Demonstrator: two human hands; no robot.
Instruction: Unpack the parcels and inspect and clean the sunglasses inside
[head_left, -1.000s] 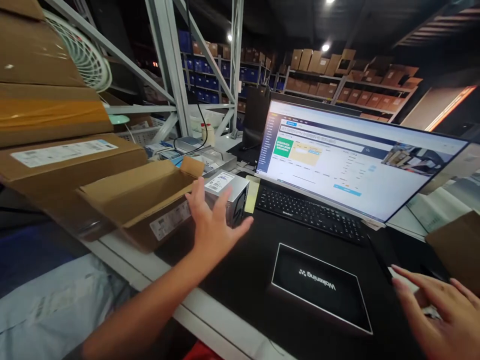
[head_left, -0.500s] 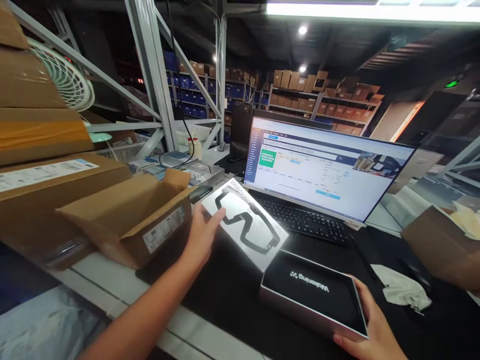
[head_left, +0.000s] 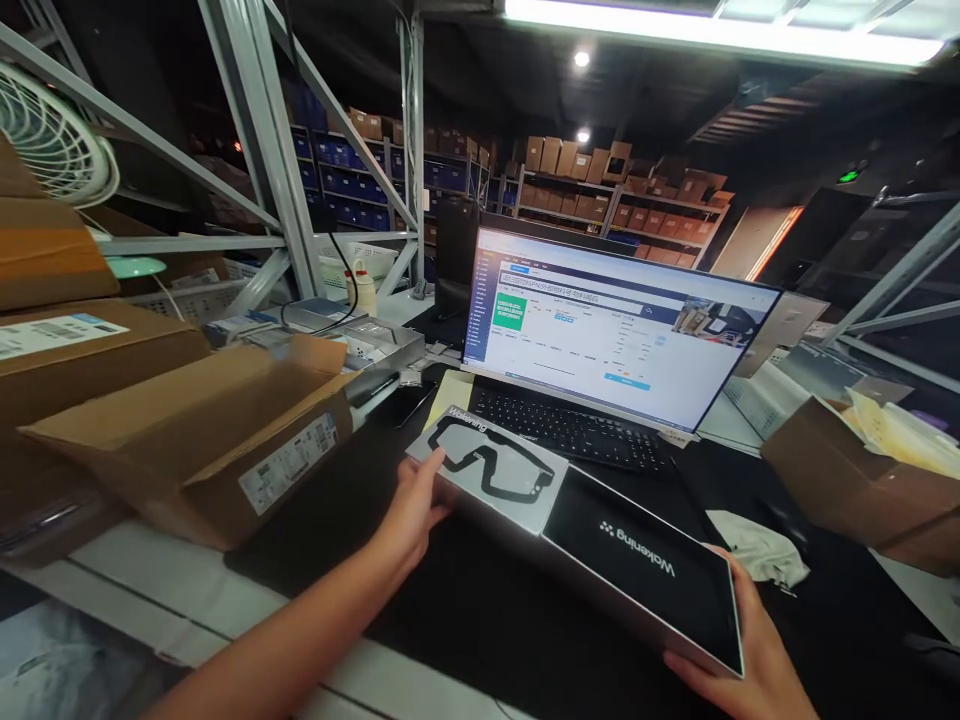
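Observation:
My left hand (head_left: 415, 505) grips the left end of a white box sleeve (head_left: 510, 510) printed with black glasses and "Wakening", thumb on top. My right hand (head_left: 757, 635) is closed round the right end of a black box (head_left: 637, 550) with pale edges and an upside-down "Wakening". Sleeve and box lie in one line, their ends meeting; whether the box reaches inside the sleeve I cannot tell. Both are over a black desk mat (head_left: 465, 620). Behind them is a black keyboard (head_left: 570, 430).
An open cardboard carton (head_left: 217, 440) stands at the left, beside stacked cartons (head_left: 82, 350). A monitor (head_left: 600, 320) rises behind the keyboard. At the right lie a crumpled pale cloth pouch (head_left: 761, 550), a dark mouse (head_left: 784, 525) and another carton (head_left: 862, 480) with yellowish packing.
The sleeve has swung from a tilted angle into line with the black box, and its end now meets the box. The view has shifted to the right.

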